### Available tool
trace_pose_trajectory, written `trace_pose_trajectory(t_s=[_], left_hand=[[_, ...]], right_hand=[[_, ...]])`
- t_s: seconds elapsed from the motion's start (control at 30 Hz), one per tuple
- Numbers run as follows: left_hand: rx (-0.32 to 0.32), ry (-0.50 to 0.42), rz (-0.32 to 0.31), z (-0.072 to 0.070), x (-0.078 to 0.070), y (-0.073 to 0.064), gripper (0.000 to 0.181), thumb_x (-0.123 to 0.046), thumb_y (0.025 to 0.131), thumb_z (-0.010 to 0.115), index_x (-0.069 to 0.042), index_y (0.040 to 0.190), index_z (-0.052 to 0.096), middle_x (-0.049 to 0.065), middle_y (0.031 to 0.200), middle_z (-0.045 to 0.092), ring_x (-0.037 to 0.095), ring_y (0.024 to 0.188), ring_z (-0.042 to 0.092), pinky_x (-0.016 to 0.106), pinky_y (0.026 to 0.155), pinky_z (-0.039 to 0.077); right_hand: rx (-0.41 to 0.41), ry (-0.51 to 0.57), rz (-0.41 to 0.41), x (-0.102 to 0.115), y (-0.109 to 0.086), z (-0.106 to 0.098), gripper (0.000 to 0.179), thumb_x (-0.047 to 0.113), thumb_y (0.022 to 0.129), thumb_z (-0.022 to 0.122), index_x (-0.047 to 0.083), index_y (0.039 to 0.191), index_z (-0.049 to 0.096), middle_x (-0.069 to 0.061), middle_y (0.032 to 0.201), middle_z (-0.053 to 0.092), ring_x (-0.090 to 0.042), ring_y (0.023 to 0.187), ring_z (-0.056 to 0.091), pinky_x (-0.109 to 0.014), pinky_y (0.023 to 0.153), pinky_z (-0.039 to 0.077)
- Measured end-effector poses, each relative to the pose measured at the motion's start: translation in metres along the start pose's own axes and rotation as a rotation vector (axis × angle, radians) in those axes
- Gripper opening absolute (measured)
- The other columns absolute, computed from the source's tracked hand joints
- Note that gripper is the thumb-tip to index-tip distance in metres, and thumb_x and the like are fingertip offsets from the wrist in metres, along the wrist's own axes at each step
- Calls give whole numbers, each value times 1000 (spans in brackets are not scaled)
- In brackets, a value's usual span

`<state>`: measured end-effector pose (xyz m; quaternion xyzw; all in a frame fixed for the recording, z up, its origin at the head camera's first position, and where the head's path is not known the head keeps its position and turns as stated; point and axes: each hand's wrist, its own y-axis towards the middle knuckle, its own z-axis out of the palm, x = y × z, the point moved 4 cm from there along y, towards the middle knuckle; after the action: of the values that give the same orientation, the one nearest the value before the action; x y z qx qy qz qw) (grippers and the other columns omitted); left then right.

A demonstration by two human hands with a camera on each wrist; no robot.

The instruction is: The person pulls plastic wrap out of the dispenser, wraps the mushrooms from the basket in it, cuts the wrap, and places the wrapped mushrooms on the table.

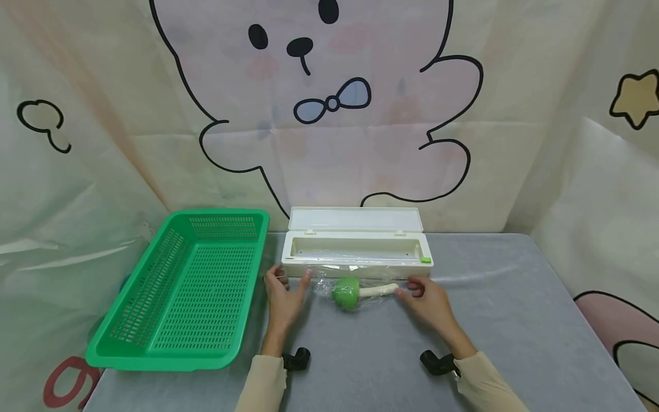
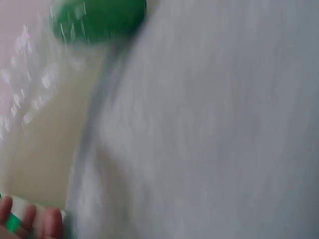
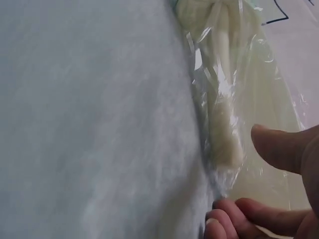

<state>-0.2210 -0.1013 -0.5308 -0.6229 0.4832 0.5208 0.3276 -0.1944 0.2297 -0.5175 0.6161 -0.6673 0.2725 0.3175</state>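
A green-headed object with a long cream handle (image 1: 348, 294) lies in clear plastic film (image 3: 199, 64) in front of a white dispenser box (image 1: 355, 272), whose lid stands raised. At the box's left front corner is my left hand (image 1: 284, 303), thumb apart from its bent fingers. In the left wrist view only its fingertips (image 2: 52, 221) show at the lower left, beside the box. My right hand (image 1: 429, 303) is by the handle's end. The right wrist view has its thumb (image 3: 279, 147) apart from the bent fingers, which lie close to the film's edge.
A green perforated basket (image 1: 249, 320) stands on the left of the grey cloth-covered table (image 1: 494, 309). Behind the table hangs a printed curtain (image 1: 391, 149) with a cartoon bear. A small green tab (image 1: 425, 260) sits at the box's right end.
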Motion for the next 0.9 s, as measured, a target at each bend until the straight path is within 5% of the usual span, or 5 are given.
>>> trace_pose_trajectory(t_s=[0.13, 0.33, 0.5, 0.67, 0.9], left_hand=[[-3, -170, -153, 3, -2, -9, 38, -9, 99, 62, 10, 126, 44, 25, 101, 63, 18, 77, 63, 26, 70, 53], [332, -382, -316, 18, -3, -20, 40, 16, 95, 40, 23, 134, 36, 33, 106, 66, 20, 83, 71, 30, 79, 59], [454, -484, -333, 24, -3, -25, 41, 9, 100, 48, 21, 138, 39, 22, 101, 70, 19, 87, 72, 30, 83, 58], [455, -590, -323, 28, -2, -28, 41, 7, 100, 54, 22, 137, 42, 4, 93, 70, 11, 81, 68, 25, 79, 57], [471, -683, -220, 32, -10, -29, 43, 2, 101, 57, 19, 139, 46, 1, 103, 67, 8, 89, 62, 24, 84, 53]], right_hand=[[10, 49, 46, 0, 5, 6, 50, 23, 90, 79, -12, 121, 63, -21, 105, 70, -27, 90, 67, -33, 78, 53], [10, 119, 109, 0, 9, 11, 48, 18, 84, 83, -15, 114, 65, -12, 86, 68, -11, 72, 60, -22, 65, 47], [30, 170, 97, 1, 11, 15, 40, 12, 82, 85, -14, 108, 70, -4, 77, 62, -10, 70, 52, -22, 62, 43], [57, 273, 116, 1, 8, 17, 32, 5, 83, 84, -13, 104, 69, -4, 79, 59, -11, 72, 51, -21, 61, 42], [102, 436, 154, 6, 2, 14, 35, 5, 88, 79, -14, 112, 63, -9, 94, 66, -11, 81, 59, -21, 69, 50]])
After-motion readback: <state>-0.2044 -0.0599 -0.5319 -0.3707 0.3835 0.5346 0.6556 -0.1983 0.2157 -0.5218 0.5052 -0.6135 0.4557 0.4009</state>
